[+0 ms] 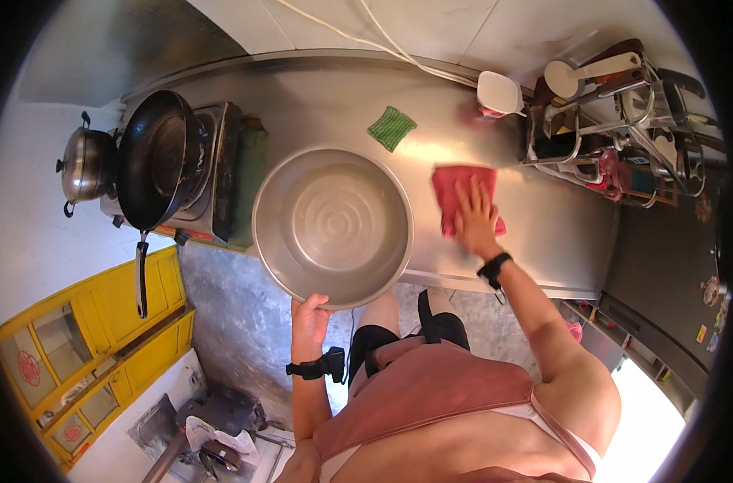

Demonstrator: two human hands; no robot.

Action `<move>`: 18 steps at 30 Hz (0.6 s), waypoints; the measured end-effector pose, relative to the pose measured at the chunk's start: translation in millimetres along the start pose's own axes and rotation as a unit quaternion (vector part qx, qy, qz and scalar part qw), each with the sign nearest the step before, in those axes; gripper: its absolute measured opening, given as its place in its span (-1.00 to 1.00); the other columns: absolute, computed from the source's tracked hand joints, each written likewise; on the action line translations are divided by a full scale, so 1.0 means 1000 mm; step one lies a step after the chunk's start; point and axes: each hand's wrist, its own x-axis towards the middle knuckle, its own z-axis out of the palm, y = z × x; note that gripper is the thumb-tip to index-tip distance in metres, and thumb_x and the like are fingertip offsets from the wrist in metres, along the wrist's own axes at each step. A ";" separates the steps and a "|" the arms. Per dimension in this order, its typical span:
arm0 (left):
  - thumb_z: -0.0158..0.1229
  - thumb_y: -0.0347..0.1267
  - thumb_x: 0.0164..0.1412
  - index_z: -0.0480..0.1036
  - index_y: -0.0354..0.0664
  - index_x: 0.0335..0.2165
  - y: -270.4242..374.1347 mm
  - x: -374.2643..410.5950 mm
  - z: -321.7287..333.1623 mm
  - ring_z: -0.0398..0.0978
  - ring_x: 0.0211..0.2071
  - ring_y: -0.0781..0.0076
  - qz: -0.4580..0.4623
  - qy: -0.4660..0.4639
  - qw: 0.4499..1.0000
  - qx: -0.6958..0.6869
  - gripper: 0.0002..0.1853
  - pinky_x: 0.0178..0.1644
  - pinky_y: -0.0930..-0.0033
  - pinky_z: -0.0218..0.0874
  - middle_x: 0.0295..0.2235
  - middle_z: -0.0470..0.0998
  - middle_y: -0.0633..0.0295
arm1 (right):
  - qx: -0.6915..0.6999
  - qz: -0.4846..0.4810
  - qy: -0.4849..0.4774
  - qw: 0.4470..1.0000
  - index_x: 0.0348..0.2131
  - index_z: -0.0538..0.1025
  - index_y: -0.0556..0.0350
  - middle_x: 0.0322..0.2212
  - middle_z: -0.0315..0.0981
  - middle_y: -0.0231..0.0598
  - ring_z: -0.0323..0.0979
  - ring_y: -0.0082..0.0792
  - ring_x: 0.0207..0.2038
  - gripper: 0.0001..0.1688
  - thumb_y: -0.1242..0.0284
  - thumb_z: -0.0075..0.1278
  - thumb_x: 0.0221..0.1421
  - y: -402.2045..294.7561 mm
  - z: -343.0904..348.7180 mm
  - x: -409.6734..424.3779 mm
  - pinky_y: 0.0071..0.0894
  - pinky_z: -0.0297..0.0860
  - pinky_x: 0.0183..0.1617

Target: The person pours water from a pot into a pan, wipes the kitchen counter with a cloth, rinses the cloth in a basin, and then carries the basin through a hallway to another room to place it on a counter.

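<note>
With its thumb over the rim, my left hand (311, 315) grips the near edge of a large round metal basin (336, 224). Nothing lies inside the basin, and its near side reaches past the counter's front edge. My right hand (477, 218) presses flat, fingers spread, on a red cloth (448, 187) on the stainless steel counter (541, 235). The cloth and fingers are slightly blurred. Beyond the basin, between it and the wall, lies a green scouring pad (392, 128).
At left a black frying pan (155, 160) rests on a gas stove (221, 175), beside a lidded steel pot (88, 158). A white-lidded container (499, 93) and a metal rack of utensils (620, 133) stand at back right. Yellow cabinets (125, 302) are at lower left.
</note>
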 end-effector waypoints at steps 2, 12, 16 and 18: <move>0.00 -0.60 -0.08 0.21 -0.32 0.04 -0.002 0.004 -0.001 0.49 -0.10 0.04 -0.012 -0.014 1.000 0.009 -0.40 -0.09 -0.05 0.43 -0.09 0.44 0.02 | 0.007 0.107 0.035 0.994 0.33 -0.09 -0.27 0.36 -0.44 -0.12 -0.34 0.04 0.36 -0.13 0.22 -0.14 0.11 0.011 0.002 0.048 0.40 -0.15 0.20; 0.01 -0.63 -0.05 0.25 -0.26 0.03 -0.001 0.024 -0.007 0.50 -0.13 0.12 -0.030 -0.013 0.999 0.024 -0.42 -0.14 0.00 0.45 -0.10 0.45 0.06 | 0.035 -0.029 -0.034 0.998 0.34 -0.15 -0.28 0.37 -0.57 -0.16 -0.55 -0.02 0.39 -0.19 0.13 -0.27 0.21 -0.113 -0.001 0.191 0.47 -0.35 0.27; 0.02 -0.63 -0.06 0.25 -0.26 0.03 -0.005 0.024 0.004 0.50 -0.13 0.14 -0.012 -0.009 1.000 0.023 -0.43 -0.13 0.04 0.46 -0.10 0.45 0.06 | 0.017 -0.223 -0.041 0.974 0.32 -0.05 -0.36 0.37 -0.38 -0.31 -0.41 -0.18 0.40 -0.28 0.16 -0.28 0.24 -0.093 -0.004 0.154 0.33 -0.32 0.32; 0.01 -0.62 -0.06 0.24 -0.30 0.03 -0.010 0.023 0.013 0.49 -0.11 0.12 -0.004 -0.009 1.000 0.026 -0.42 -0.10 0.03 0.44 -0.08 0.43 0.04 | 0.027 -0.241 -0.028 0.970 0.31 0.02 -0.38 0.35 -0.26 -0.37 -0.33 -0.25 0.39 -0.29 0.21 -0.25 0.21 -0.068 -0.012 0.128 0.28 -0.28 0.34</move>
